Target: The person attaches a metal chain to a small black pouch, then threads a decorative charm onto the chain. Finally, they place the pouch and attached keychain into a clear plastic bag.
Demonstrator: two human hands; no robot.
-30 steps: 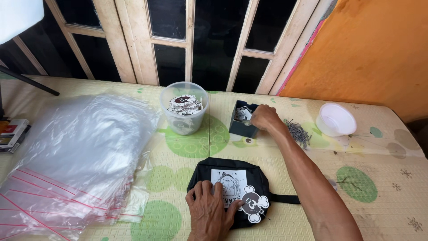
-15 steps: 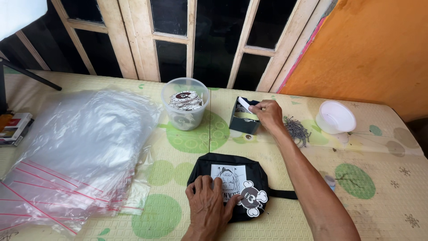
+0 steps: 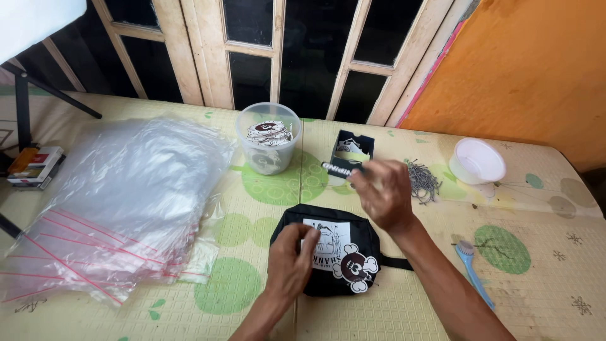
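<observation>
The right hand [image 3: 384,194], at the centre of the frame, pinches a small black tag with pale print [image 3: 341,168] between thumb and fingertips, holding it in the air just in front of the small open black box [image 3: 351,149] that stands above it. The left hand [image 3: 291,264], lower centre, rests with curled fingers on the left part of the flat black fabric pouch [image 3: 328,257], pressing it to the mat; it grips nothing that I can make out.

The pouch already carries a white printed label and a skull-and-bones cut-out tag [image 3: 355,268] lying on its front (whether that tag is fastened or merely laid there cannot be told). The black tag is not yet on the pouch, so as I judge it the dressing of this pouch is partly done.

Further out: a clear round plastic tub of round printed discs [image 3: 267,137] at upper centre, a heap of small metal pins [image 3: 421,180] to the right of the box, a white shallow bowl [image 3: 477,160] beyond, a blue-handled brush [image 3: 472,268] at lower right, and a stack of clear zip bags with red seal strips [image 3: 120,202] at left, none of them showing a pouch inside.
</observation>
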